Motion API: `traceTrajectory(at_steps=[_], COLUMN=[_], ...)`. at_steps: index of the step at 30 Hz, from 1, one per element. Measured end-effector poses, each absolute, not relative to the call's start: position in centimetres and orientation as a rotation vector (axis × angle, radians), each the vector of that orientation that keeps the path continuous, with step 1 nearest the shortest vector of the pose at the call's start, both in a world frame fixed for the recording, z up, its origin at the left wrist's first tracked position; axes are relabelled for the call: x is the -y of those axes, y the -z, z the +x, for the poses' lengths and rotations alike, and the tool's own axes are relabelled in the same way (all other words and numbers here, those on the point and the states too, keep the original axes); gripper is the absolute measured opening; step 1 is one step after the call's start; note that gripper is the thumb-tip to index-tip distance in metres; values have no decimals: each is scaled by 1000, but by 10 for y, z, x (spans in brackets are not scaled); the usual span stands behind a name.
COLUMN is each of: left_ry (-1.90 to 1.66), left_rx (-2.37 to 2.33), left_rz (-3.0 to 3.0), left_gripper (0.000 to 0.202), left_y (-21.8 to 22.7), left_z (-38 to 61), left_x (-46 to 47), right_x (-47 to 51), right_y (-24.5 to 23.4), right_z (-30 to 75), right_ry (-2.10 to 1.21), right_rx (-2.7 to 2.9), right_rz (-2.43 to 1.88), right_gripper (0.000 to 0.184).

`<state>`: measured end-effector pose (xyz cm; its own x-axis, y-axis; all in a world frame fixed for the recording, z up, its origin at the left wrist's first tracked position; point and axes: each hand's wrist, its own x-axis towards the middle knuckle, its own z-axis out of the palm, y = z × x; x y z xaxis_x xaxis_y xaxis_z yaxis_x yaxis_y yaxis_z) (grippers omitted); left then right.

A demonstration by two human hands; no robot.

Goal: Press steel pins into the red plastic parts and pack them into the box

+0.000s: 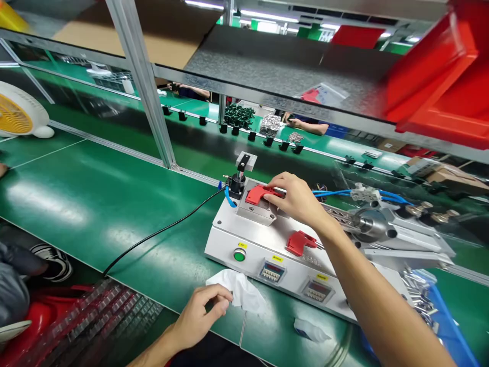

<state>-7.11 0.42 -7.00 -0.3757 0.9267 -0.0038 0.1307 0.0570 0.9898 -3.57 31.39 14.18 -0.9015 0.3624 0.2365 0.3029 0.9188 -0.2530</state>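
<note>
My right hand (296, 199) reaches over the white bench machine (225, 229), its thumb and fingers closed on a red plastic part (255, 194). That part rests on the metal fixture block (256, 211), beside a black clamp with a metal arm (244, 163). A second red plastic part (300, 243) lies on the machine's top, below my right wrist. Close to the bench's front edge, my left hand (200, 311) has thumb and forefinger pinched together; anything between them is too small to name. A crumpled white cloth (244, 293) lies just behind those fingertips.
A blue bin (451, 321) of metal pieces stands at the right. The machine's front carries a green button (239, 255) and counters. A black cable (160, 232) crosses the green bench. Overhead is a shelf with a red bin (428, 76). Other people's hands work behind.
</note>
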Motion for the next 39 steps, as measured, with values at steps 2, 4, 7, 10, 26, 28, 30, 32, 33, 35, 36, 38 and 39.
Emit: traceTrajectory(at_steps=[2,4,7,10,26,28,30,32,33,35,36,38,39], left_ry=[-1445,-1481,-1500,-1507,-1490,-1490,-1492,-1490,-1489,-1486,-1482,-1472,-1467], left_rx=[-1574,-1525,-1472,-1452,-1525,-1550,-1569,-1575,-1576,-1579,-1582,-1589,-1592], left_rz=[1039,1015,1007,1014,1045,1050,1052,1056,1056,1055,1054,1054,1057], left_gripper=[33,34,34,32,25,24,24,24,25,25,25,24,24], left_y=[69,66,63,62,65,65,64,63,63,64,64,64,65], left_z=[-75,-78,-80,-80,-78,-77,-76,-75,-75,-74,-74,-74,-73], left_x=[-6,-11,-16,-18,-15,-15,-15,-15,-15,-15,-15,-15,-15], right_x=[-315,-315,-315,-315,-290,-292,-296,-301,-304,-309,-311,-313,-314], right_y=[-141,-142,-143,-141,-125,-129,-133,-136,-137,-139,-139,-139,-139], right_z=[-38,-38,-37,-37,-41,-38,-31,-23,-18,-10,-7,-4,-3], right_ry=[-303,-291,-255,-215,-182,-184,-179,-172,-170,-167,-166,-169,-177], right_rx=[2821,2831,2865,2882,2791,2799,2756,2681,2655,2644,2659,2697,2716], right_rz=[-512,-528,-488,-439,-275,-263,-277,-319,-339,-361,-366,-368,-366], right_gripper=[18,19,20,23,42,43,45,48,49,50,50,50,50])
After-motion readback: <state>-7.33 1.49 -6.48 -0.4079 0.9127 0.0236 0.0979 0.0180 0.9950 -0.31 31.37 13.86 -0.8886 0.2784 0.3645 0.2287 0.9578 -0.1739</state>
